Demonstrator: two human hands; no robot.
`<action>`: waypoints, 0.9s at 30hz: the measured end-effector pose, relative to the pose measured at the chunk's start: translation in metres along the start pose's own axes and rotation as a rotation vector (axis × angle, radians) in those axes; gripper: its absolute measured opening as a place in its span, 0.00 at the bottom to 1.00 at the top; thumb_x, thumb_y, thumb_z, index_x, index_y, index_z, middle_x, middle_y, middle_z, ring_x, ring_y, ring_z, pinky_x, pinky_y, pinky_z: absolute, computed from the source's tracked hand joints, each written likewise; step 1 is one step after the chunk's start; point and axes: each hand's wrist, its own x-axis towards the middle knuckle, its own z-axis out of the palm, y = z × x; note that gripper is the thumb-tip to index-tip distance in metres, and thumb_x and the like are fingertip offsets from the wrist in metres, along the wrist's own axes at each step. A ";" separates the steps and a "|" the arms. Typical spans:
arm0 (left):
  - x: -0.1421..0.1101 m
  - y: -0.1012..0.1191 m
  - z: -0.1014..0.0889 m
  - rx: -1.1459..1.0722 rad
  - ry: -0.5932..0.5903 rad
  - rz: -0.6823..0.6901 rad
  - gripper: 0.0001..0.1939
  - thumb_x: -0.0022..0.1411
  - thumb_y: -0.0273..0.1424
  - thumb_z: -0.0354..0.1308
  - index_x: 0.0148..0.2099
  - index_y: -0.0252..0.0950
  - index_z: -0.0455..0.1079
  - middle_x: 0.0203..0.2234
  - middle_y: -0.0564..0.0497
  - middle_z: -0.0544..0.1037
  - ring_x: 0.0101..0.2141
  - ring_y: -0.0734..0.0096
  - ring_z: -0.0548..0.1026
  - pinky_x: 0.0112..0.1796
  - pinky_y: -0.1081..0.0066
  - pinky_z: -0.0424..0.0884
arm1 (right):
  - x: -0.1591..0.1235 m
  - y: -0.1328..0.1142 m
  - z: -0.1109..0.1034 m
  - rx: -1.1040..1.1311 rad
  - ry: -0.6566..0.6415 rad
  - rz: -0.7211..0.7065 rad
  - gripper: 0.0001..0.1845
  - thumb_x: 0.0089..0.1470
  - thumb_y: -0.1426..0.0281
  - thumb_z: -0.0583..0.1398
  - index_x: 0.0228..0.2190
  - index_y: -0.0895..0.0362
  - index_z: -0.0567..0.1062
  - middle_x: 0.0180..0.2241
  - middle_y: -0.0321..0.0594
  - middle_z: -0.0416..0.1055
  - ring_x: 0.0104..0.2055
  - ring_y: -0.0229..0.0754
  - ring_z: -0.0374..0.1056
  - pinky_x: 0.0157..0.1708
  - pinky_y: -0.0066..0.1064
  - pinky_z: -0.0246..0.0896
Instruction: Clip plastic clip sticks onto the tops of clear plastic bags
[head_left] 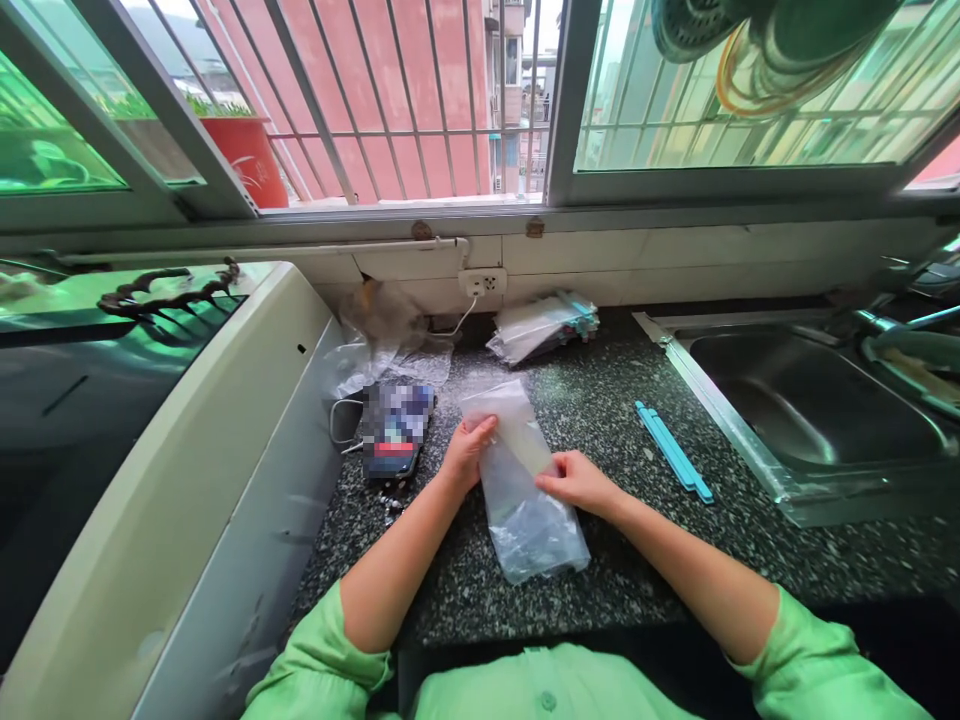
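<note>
A clear plastic bag (529,520) is stretched between my two hands above the speckled dark countertop (442,600). My left hand (469,452) pinches its left edge near the upper part, thumb on top. On the opposite edge, lower down, my right hand (577,482) grips the bag between thumb and curled fingers. Something pale and flat shows through the bag's upper half; I cannot make out what it is. To the right lie a few narrow blue strips (673,452), side by side. A pile of flat clear packets with blue edges (544,325) rests at the back.
Left of my hands lies a phone (401,445) with a blurred screen and a white cable. Crumpled clear plastic (367,350) is behind it, near a wall socket (482,283). A white appliance (247,430) borders the left; a steel sink (795,400) is at right.
</note>
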 end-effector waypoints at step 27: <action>-0.012 -0.015 0.006 0.160 -0.286 -0.179 0.24 0.36 0.41 0.68 0.35 0.31 0.74 0.25 0.48 0.78 0.25 0.72 0.72 0.30 0.73 0.65 | 0.018 0.000 -0.013 0.000 0.540 -0.408 0.17 0.47 0.57 0.57 0.21 0.57 0.74 0.22 0.37 0.68 0.26 0.37 0.61 0.28 0.29 0.58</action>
